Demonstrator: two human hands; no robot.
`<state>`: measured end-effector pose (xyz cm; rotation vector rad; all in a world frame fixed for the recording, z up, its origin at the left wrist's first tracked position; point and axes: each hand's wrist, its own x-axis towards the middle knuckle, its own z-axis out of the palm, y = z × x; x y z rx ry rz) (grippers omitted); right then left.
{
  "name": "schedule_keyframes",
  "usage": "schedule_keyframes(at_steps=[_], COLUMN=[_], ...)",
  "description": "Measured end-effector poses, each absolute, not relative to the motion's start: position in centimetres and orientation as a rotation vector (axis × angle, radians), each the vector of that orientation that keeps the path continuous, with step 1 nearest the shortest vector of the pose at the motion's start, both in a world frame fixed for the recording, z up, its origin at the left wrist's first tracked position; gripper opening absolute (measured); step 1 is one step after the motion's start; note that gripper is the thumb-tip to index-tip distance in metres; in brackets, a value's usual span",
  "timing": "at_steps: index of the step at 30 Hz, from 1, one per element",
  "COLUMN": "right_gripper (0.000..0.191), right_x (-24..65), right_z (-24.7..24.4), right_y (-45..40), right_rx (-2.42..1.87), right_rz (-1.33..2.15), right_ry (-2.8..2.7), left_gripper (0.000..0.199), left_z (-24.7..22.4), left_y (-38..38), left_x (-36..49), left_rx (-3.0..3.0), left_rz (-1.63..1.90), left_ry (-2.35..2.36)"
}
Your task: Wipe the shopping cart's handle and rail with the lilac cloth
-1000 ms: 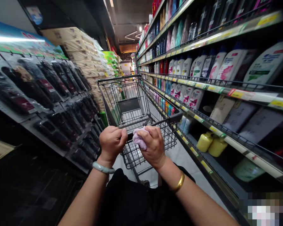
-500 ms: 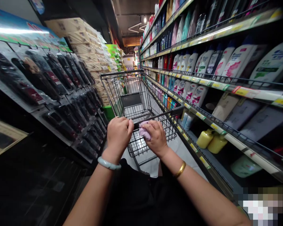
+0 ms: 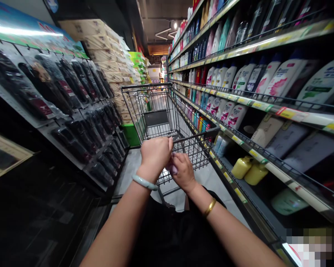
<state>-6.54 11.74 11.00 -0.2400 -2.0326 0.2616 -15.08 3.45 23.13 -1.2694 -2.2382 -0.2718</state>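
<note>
Crumpled lilac cloth [image 3: 173, 170], now mostly hidden, stays clutched in the right hand [image 3: 184, 172], which the left hand [image 3: 155, 155], grip unclear, has joined.

Shelving [image 3: 303, 114] on the right holds rows of bottles [image 3: 282, 78]; low down, two yellow containers [image 3: 249, 170] stand near a pale green tub [image 3: 288, 201]. Opposite, dark packaged items [image 3: 69, 142], possibly hairbrushes, hang below a blue-green banner [image 3: 25, 35]. Beyond them rise stacked tan packs [image 3: 100, 50], with a green box [image 3: 131, 135] low beside the stack.

purple cloth [image 3: 173, 169] partly hidden by right hand [image 3: 183, 172], banner [image 3: 25, 32] cut off, shelf labels [image 3: 288, 112] unreadable
</note>
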Motion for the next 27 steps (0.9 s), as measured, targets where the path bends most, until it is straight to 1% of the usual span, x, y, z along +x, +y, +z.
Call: schedule_keyframes(at_steps=[3, 8, 10, 13, 15, 21, 23, 27], right_gripper=[0.03, 0.028, 0.028, 0.029, 0.028, 0.022, 0.021, 0.02], right_x=[-6.1, -6.0, -6.2, -6.3, -6.3, -7.5, -8.2, -8.7], right_z=[10.9, 14.4, 13.6, 11.0, 10.5, 15.2, 14.6, 10.9], right_y=[12.0, 13.9, 14.3, 14.3, 14.1, 13.9, 13.7, 13.5], right_rx=[-0.225, -0.239, -0.261, -0.25, -0.247, -0.281, -0.261, -0.178], right_rz=[0.267, 0.202, 0.188, 0.182, 0.184, 0.052, 0.023, -0.013], right_ry=[-2.013, -1.877, -1.885, -1.985, -2.015, -1.891, -1.942, -2.072], left_gripper=[0.055, 0.05, 0.048, 0.047, 0.047, 0.046, 0.046, 0.045], left_z=[22.2, 21.0, 20.8, 20.7, 20.7, 20.7, 20.8, 20.8], left_y=[3.6, 3.3, 3.1, 2.7, 2.4, 1.5, 1.3, 1.1], left_x=[-15.5, -17.0, -17.7, -18.8, -19.5, -21.3, -21.6, -21.9], left_rx=[-1.273, -1.301, -1.301, -1.265, -1.242, -1.202, -1.205, -1.212], left_rz=[-0.278, -0.382, -0.399, -0.411, -0.409, -0.414, -0.411, -0.407], left_ry=[-2.128, -1.932, -1.875, -1.825, -1.809, -1.785, -1.782, -1.79])
